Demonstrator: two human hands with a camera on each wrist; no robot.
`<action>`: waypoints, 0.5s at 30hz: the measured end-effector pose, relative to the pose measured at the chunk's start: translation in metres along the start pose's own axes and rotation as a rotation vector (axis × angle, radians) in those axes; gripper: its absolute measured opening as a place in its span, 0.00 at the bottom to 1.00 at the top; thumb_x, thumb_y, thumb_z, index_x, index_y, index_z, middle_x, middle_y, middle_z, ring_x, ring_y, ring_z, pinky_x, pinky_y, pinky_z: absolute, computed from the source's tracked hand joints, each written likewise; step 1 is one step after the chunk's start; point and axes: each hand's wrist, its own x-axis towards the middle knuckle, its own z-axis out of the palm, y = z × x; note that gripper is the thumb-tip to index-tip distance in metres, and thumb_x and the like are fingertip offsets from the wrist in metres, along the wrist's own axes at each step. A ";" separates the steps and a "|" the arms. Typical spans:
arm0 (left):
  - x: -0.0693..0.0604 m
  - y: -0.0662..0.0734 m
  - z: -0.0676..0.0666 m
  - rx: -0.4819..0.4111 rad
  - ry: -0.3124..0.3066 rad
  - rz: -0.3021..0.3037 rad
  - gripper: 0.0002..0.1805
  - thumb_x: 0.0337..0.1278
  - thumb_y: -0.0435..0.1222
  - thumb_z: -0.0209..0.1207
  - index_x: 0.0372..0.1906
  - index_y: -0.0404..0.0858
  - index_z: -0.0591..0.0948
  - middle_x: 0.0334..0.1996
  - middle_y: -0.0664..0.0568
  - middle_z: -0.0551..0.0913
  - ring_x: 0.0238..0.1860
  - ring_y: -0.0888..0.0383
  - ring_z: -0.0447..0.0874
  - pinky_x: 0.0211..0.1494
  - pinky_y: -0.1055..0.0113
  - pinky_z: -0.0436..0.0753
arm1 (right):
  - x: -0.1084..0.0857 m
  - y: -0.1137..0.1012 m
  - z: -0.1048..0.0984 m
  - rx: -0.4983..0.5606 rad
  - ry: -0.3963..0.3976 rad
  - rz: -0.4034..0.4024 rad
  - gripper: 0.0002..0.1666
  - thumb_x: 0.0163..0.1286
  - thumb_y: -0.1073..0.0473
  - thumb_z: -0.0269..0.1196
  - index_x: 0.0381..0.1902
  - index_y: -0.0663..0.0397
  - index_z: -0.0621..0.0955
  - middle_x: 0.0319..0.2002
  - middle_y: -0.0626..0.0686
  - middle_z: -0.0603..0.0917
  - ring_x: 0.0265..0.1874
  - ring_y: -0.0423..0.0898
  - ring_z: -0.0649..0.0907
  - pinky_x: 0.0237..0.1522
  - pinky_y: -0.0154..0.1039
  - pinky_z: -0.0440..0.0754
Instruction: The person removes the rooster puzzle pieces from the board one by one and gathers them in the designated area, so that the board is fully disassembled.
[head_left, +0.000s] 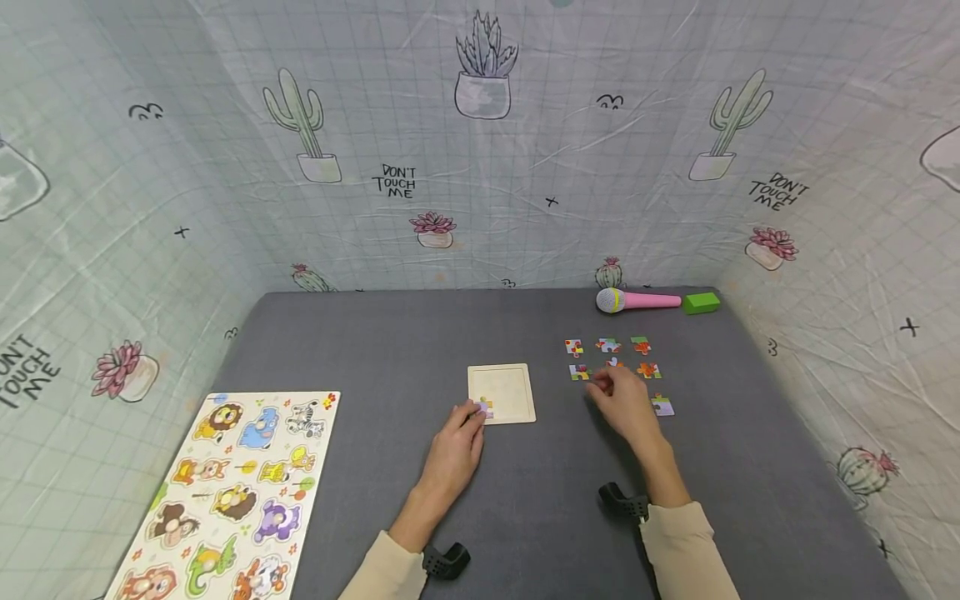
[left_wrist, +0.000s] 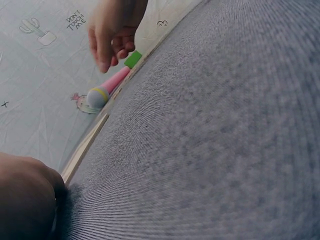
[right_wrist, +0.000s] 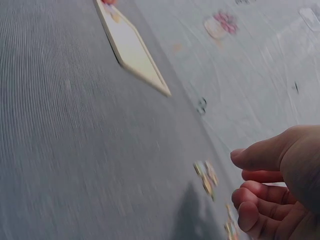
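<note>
A small square wooden puzzle tray (head_left: 512, 390) lies mid-table, with one lilac jigsaw piece (head_left: 487, 408) in its near left corner. My left hand (head_left: 452, 454) rests at that corner, fingertips touching the piece or the tray's edge; in the left wrist view the hand (left_wrist: 25, 200) hides the contact. Over on the right, my right hand (head_left: 628, 408) hovers above loose jigsaw pieces (head_left: 579, 372), fingers loosely bent. The right wrist view shows a gap between the thumb and fingers of this hand (right_wrist: 280, 180), with no piece visible there. It partly covers one piece (head_left: 613, 362).
Several other pieces, among them a lilac-and-green one (head_left: 662, 406), lie around the right hand. Behind them are a pink toy microphone (head_left: 648, 301) and a green block (head_left: 701, 303). A large animal puzzle board (head_left: 255, 475) occupies the left side. Printed cloth walls surround the grey table (head_left: 390, 350).
</note>
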 end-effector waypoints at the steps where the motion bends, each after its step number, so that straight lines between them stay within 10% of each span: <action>1: 0.000 0.000 0.000 -0.002 0.003 0.002 0.13 0.54 0.24 0.68 0.46 0.29 0.87 0.50 0.42 0.85 0.58 0.45 0.85 0.64 0.51 0.80 | 0.001 -0.004 0.003 0.008 -0.005 -0.009 0.13 0.62 0.61 0.71 0.41 0.65 0.85 0.32 0.57 0.83 0.31 0.50 0.82 0.38 0.46 0.79; 15: 0.000 -0.002 0.000 -0.022 0.053 0.025 0.11 0.53 0.25 0.68 0.43 0.28 0.87 0.47 0.41 0.85 0.56 0.45 0.86 0.62 0.52 0.82 | 0.007 -0.062 0.049 0.084 -0.119 -0.077 0.10 0.63 0.61 0.70 0.40 0.62 0.86 0.31 0.54 0.81 0.29 0.44 0.78 0.34 0.38 0.77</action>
